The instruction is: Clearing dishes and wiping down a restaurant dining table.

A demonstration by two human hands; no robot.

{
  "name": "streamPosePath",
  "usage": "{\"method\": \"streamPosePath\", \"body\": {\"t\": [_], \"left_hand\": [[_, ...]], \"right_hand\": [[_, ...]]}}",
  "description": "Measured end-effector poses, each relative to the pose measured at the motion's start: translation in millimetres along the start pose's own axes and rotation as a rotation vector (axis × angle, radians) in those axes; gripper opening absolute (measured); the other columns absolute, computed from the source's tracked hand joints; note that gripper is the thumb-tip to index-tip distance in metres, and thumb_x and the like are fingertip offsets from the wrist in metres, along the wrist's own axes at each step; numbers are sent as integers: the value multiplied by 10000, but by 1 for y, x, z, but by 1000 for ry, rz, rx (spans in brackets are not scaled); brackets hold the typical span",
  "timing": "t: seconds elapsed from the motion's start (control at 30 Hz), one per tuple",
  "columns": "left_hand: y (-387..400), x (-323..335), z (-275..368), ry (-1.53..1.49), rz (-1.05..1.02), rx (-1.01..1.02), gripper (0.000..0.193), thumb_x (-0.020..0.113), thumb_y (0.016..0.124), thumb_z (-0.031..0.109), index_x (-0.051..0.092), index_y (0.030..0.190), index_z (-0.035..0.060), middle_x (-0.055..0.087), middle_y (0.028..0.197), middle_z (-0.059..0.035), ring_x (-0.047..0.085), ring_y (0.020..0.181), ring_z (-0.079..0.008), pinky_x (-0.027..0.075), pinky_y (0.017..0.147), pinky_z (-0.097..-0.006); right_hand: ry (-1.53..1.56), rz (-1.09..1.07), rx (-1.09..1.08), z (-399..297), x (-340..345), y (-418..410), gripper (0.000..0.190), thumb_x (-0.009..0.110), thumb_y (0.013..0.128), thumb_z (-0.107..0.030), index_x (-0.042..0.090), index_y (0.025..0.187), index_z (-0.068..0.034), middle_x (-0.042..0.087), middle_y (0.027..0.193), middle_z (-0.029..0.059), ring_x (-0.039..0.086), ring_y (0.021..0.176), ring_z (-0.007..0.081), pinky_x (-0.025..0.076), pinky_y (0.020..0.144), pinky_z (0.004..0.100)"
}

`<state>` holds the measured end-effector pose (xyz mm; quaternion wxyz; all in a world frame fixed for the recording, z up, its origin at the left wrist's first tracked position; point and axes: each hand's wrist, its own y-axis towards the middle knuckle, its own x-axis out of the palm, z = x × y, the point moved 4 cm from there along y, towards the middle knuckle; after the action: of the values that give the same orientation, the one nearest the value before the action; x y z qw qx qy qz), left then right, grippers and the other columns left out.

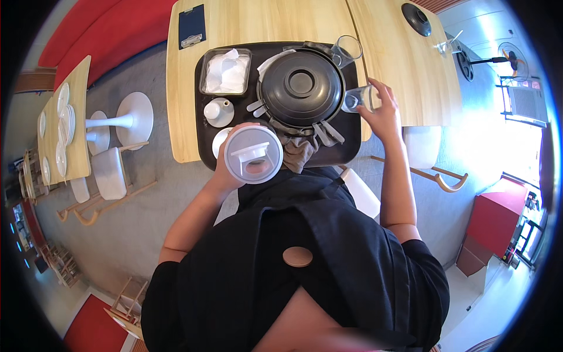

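Observation:
My left hand holds a clear plastic jug with a translucent lid over the near left edge of a dark tray. The fingers of my right hand are around a clear drinking glass lying on its side at the tray's right edge. Between them sits a black lidded pot, with cutlery handles and a crumpled brown cloth beside it. A container of paper napkins and a white dispenser on a saucer stand at the tray's left. A second glass leans at the back right corner.
On the wooden table lie a dark clipboard and, far right, a black lid near another glass. White chairs stand close by. White plates rest on a table to the left.

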<state>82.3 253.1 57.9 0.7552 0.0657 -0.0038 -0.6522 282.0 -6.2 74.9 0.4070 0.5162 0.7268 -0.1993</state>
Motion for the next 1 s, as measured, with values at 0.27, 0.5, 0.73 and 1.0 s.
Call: {"method": "streamPosePath", "body": {"t": [0.27, 0.5, 0.73, 1.0], "left_hand": [[8, -21, -24, 11, 154, -116, 540, 716, 621, -1, 489, 1111, 17, 561, 1035, -77, 550, 928, -143, 461, 781, -271], [10, -34, 28, -57, 233, -66, 590, 704, 624, 55, 431, 1146, 32, 520, 1068, -81, 480, 1031, -155, 374, 924, -355], [-22, -87, 89, -150, 265, 319, 633, 718, 602, 80, 416, 1155, 12, 497, 1113, -129, 485, 1074, -252, 346, 961, -398], [-91, -141, 124, 0, 365, 303, 698, 687, 631, 294, 360, 1198, 54, 445, 1148, -127, 405, 1135, -315, 262, 997, -486]], "right_hand": [[-51, -76, 9, 17, 31, 39, 521, 704, 605, -146, 452, 1057, -88, 521, 1069, 117, 477, 1040, 307, 390, 889, 380], [-28, -139, -79, 36, 37, 58, 561, 738, 592, -160, 446, 1065, -87, 473, 1151, 122, 447, 1088, 310, 374, 916, 380], [250, -12, -149, -22, -5, 16, 309, 668, 682, -80, 493, 936, -53, 531, 961, 97, 521, 867, 200, 433, 748, 306], [794, -1194, 284, -97, 185, -115, 310, 499, 860, -154, 414, 1121, -10, 591, 798, 64, 572, 620, 113, 476, 543, 239]]}}
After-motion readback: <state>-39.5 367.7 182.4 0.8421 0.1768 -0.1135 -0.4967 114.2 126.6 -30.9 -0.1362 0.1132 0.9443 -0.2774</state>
